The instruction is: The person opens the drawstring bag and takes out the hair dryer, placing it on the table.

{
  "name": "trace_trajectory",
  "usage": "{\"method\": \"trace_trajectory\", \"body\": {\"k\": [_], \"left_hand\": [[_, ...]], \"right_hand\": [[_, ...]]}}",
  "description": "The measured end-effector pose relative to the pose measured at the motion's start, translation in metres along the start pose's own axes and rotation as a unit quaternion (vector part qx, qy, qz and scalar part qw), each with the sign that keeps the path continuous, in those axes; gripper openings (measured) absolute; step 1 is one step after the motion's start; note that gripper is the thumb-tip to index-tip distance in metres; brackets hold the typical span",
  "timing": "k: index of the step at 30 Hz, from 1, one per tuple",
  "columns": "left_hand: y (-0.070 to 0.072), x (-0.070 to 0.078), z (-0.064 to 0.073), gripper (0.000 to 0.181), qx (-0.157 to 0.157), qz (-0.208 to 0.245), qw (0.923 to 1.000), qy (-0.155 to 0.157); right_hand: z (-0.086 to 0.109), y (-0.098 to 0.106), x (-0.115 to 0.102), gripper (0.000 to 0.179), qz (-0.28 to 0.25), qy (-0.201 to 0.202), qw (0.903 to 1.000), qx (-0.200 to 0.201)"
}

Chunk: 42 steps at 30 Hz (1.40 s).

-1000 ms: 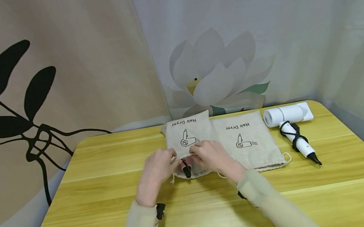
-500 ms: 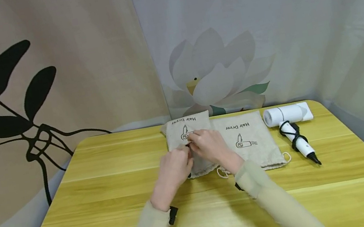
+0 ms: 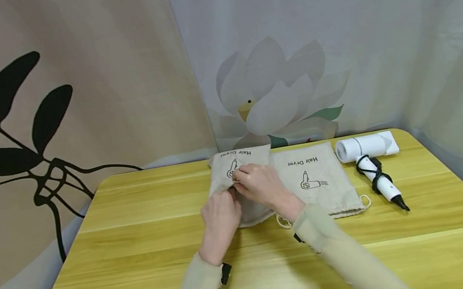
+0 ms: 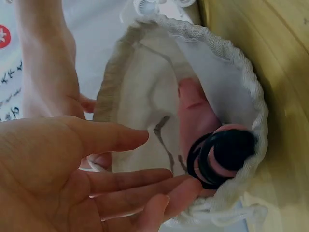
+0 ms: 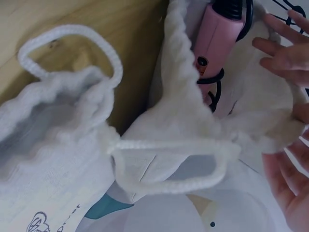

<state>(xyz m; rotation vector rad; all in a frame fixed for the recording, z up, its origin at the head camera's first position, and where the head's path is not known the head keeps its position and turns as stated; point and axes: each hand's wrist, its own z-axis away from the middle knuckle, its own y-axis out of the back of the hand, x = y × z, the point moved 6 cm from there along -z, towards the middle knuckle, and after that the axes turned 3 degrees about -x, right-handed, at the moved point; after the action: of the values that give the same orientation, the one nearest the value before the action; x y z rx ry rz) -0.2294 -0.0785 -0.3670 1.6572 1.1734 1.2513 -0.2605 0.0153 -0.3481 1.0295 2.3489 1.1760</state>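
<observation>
1. Head view: the left hand (image 3: pixel 221 213) and the right hand (image 3: pixel 262 185) come close together at the mouth of a cloth bag (image 3: pixel 255 212), which lies under them on a wooden table (image 3: pixel 141 264). The bag's printed end reaches out past their fingertips. Just to the right of the right hand lies a second bag (image 3: pixel 311 187), flat, with a similar print. Farther right, well apart from both hands, is a white hair dryer (image 3: pixel 368 146) with a black cord (image 3: pixel 381 175) wrapped round its handle.

2. Left wrist view: the left hand is fairly wide, thumb and fingers nearly straight, gripping nothing. Ahead of its fingertips, inside the bag, is a pink hair dryer (image 4: pixel 195 106), a dark cable (image 4: pixel 199 154) wound near its black end. Whether the fingers touch the cable, I cannot tell. Past the thumb, the right hand's fingers are at the bag's rim.

3. Right wrist view: the right hand, partly cut off, pinches the bag's rim. Across the mouth from that grip sits the pink dryer's handle. A string loop (image 5: pixel 174 186) hangs from the rim beside the grip.
</observation>
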Motion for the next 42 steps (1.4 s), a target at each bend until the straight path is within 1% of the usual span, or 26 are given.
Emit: {"method": "trace_trajectory", "body": {"k": [1, 3, 5, 7, 11, 13, 15, 18, 22, 24, 29, 32, 35, 37, 42], "left_hand": [[0.0, -0.002, -0.001, 0.029, 0.01, -0.001, 0.9999, 0.002], [-0.002, -0.006, -0.002, 0.034, 0.02, -0.003, 0.9998, 0.009], [-0.004, -0.011, -0.005, 0.036, 0.019, -0.008, 0.9996, 0.018], [-0.008, -0.015, -0.009, 0.039, 0.006, -0.014, 0.9995, 0.026], [-0.015, -0.024, -0.014, 0.043, -0.036, -0.021, 0.9981, 0.046], [-0.019, -0.027, -0.017, 0.042, -0.046, -0.021, 0.9975, 0.05], [-0.023, -0.03, -0.019, 0.041, -0.05, -0.019, 0.9972, 0.052], [-0.028, -0.032, -0.023, 0.039, -0.05, -0.012, 0.9973, 0.053], [-0.035, -0.035, -0.028, 0.038, -0.057, -0.008, 0.9967, 0.057], [-0.038, -0.036, -0.029, 0.037, -0.061, -0.009, 0.9964, 0.059], [-0.044, -0.04, -0.033, 0.034, -0.061, -0.004, 0.9963, 0.06], [-0.046, -0.043, -0.036, 0.029, -0.067, -0.001, 0.9959, 0.06], [-0.049, -0.046, -0.037, 0.022, -0.085, 0.0, 0.9945, 0.062], [-0.05, -0.049, -0.038, 0.018, -0.103, 0.0, 0.9926, 0.064], [-0.049, -0.054, -0.038, 0.025, -0.142, -0.001, 0.9875, 0.068]], "right_hand": [[0.0, -0.001, -0.001, 0.009, 0.0, 0.001, 1.0, -0.004], [-0.001, -0.003, -0.003, 0.009, 0.001, 0.003, 0.9999, -0.014], [-0.002, -0.005, -0.004, 0.009, 0.001, 0.005, 0.9997, -0.023], [-0.001, -0.006, -0.005, 0.008, -0.003, 0.006, 0.9994, -0.033], [0.002, -0.01, -0.003, 0.008, -0.023, 0.004, 0.9982, -0.055], [0.005, -0.012, 0.001, 0.007, -0.037, -0.004, 0.9973, -0.064], [0.009, -0.015, 0.008, 0.006, -0.041, -0.018, 0.9963, -0.073], [0.015, -0.019, 0.022, 0.005, -0.042, -0.053, 0.9933, -0.093], [0.025, -0.024, 0.04, 0.007, -0.043, -0.103, 0.9855, -0.128], [0.029, -0.025, 0.048, 0.008, -0.046, -0.122, 0.9817, -0.139], [0.039, -0.025, 0.065, 0.009, -0.054, -0.159, 0.9758, -0.14], [0.045, -0.026, 0.074, 0.01, -0.057, -0.18, 0.9705, -0.15], [0.049, -0.027, 0.082, 0.011, -0.057, -0.199, 0.9653, -0.159], [0.052, -0.027, 0.088, 0.012, -0.059, -0.214, 0.9613, -0.163], [0.061, -0.026, 0.103, 0.016, -0.063, -0.24, 0.9533, -0.173]]}}
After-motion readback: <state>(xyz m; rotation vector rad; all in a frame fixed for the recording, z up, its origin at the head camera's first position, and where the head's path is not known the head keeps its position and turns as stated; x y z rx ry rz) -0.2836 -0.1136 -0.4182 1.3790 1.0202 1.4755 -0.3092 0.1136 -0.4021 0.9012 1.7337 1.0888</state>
